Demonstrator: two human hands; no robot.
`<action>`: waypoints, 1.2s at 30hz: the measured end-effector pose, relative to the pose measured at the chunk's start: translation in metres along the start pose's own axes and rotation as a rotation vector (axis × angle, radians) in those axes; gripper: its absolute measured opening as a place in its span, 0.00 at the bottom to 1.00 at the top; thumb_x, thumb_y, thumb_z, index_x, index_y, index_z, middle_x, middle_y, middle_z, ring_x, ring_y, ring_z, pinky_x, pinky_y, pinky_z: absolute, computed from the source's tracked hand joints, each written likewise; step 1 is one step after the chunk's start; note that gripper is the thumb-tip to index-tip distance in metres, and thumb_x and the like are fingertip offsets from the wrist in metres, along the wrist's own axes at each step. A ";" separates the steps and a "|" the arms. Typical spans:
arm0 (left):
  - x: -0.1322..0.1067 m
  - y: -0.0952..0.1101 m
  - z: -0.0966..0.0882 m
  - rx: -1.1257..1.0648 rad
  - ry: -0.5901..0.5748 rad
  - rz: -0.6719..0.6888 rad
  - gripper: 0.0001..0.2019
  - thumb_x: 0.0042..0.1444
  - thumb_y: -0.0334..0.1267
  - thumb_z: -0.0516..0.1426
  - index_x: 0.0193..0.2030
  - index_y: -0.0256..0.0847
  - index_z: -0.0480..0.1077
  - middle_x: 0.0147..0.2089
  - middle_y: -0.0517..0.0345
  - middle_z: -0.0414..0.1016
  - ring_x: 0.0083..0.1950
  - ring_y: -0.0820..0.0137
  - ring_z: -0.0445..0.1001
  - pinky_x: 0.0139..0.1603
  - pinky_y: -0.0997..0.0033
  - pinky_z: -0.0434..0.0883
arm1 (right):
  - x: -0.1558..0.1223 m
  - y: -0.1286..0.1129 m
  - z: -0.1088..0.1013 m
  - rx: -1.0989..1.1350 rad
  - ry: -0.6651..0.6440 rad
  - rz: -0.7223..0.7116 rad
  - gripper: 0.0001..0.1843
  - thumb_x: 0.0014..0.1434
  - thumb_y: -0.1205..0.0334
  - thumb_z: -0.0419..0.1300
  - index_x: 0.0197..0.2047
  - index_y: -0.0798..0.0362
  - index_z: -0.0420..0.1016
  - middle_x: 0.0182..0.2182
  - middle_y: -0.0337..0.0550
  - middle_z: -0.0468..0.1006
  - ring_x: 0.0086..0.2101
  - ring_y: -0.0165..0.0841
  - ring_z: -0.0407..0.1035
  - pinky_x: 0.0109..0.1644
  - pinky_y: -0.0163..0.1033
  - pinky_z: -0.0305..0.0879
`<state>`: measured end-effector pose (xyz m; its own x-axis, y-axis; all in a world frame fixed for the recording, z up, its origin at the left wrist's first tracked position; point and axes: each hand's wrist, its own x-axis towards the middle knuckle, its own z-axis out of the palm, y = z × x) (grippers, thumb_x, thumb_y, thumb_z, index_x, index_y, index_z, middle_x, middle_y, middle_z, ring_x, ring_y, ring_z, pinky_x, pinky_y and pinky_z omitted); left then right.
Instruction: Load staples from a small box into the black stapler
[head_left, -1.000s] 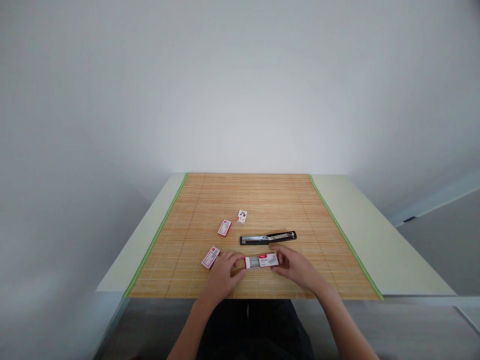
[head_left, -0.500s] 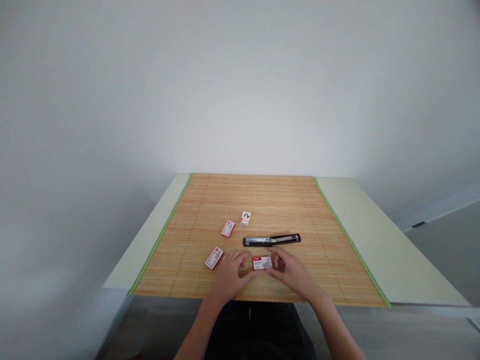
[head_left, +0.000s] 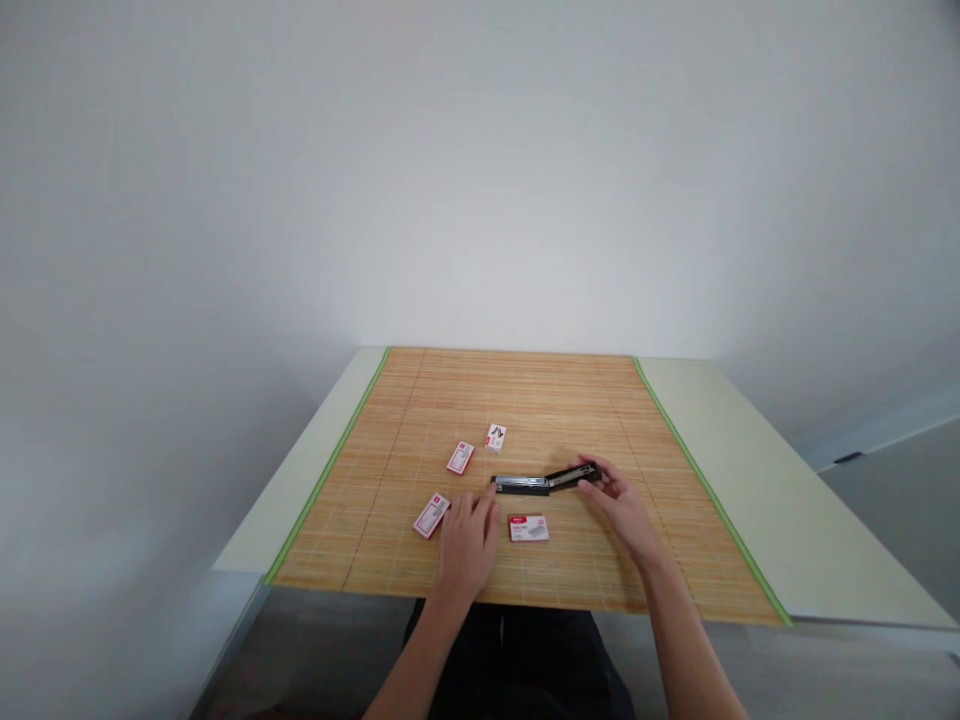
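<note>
An unfolded black stapler point(head_left: 523, 486) lies on the bamboo mat, its metal staple channel facing up. My right hand point(head_left: 621, 512) grips the stapler's right arm between thumb and fingers, and that arm tilts up slightly. My left hand point(head_left: 469, 538) rests on the mat with fingers stretched out, a fingertip at the stapler's left end. Between my hands lies a red-and-white staple box point(head_left: 529, 528), untouched. Just left of my left hand is another red-and-white box point(head_left: 431, 516).
Further back lie a red-edged box point(head_left: 460, 458) and a small white box point(head_left: 495, 438) with a stapler picture. The green-edged bamboo mat point(head_left: 525, 385) covers the middle of a pale table point(head_left: 757, 460), which meets a white wall point(head_left: 510, 200).
My right hand has left the staple box and taken hold of the stapler's right arm, raising it a little. My left hand has moved forward to the stapler's left end.
</note>
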<state>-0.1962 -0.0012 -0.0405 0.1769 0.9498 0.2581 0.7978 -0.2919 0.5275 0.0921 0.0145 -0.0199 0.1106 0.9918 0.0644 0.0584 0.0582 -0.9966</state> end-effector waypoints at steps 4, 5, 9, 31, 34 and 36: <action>0.000 0.001 -0.002 0.011 -0.007 0.003 0.21 0.74 0.41 0.48 0.69 0.54 0.68 0.48 0.50 0.72 0.51 0.57 0.70 0.52 0.57 0.67 | 0.016 -0.021 0.034 -0.103 -0.115 -0.097 0.26 0.61 0.47 0.66 0.59 0.47 0.74 0.55 0.48 0.81 0.56 0.42 0.74 0.65 0.53 0.66; 0.000 0.002 -0.002 0.012 -0.008 0.005 0.20 0.74 0.41 0.48 0.69 0.54 0.68 0.47 0.50 0.72 0.51 0.57 0.70 0.52 0.57 0.67 | 0.019 -0.025 0.045 -0.177 -0.154 -0.115 0.23 0.62 0.50 0.66 0.58 0.47 0.76 0.55 0.47 0.81 0.56 0.41 0.74 0.65 0.52 0.66; 0.000 0.003 -0.003 0.017 -0.017 0.012 0.20 0.74 0.40 0.48 0.67 0.54 0.70 0.46 0.51 0.71 0.50 0.57 0.70 0.51 0.57 0.67 | 0.029 -0.028 0.086 -0.486 -0.313 -0.150 0.19 0.60 0.62 0.66 0.56 0.48 0.81 0.52 0.46 0.82 0.53 0.41 0.75 0.63 0.49 0.66; 0.009 0.024 -0.010 -0.001 -0.219 -0.056 0.22 0.59 0.43 0.62 0.60 0.48 0.69 0.51 0.53 0.77 0.54 0.55 0.74 0.57 0.56 0.67 | -0.008 0.010 0.026 -0.359 -0.040 0.055 0.35 0.58 0.42 0.67 0.64 0.52 0.75 0.31 0.39 0.76 0.32 0.36 0.68 0.37 0.40 0.66; 0.007 0.010 -0.020 -0.068 -0.271 -0.051 0.31 0.53 0.49 0.68 0.62 0.49 0.67 0.57 0.53 0.76 0.58 0.54 0.73 0.60 0.56 0.67 | -0.024 0.019 0.024 -0.283 0.010 0.127 0.36 0.59 0.39 0.65 0.63 0.52 0.76 0.29 0.38 0.75 0.29 0.35 0.67 0.33 0.38 0.64; 0.005 0.001 -0.028 -0.132 -0.323 -0.005 0.34 0.50 0.47 0.69 0.64 0.51 0.67 0.61 0.54 0.74 0.61 0.55 0.72 0.62 0.57 0.66 | -0.033 0.022 0.025 -0.217 0.017 0.163 0.36 0.61 0.38 0.63 0.63 0.53 0.76 0.30 0.40 0.76 0.28 0.34 0.66 0.30 0.38 0.63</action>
<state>-0.2109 0.0000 -0.0158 0.3633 0.9317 -0.0033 0.7215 -0.2791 0.6337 0.0653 -0.0136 -0.0449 0.1527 0.9839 -0.0933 0.2492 -0.1297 -0.9597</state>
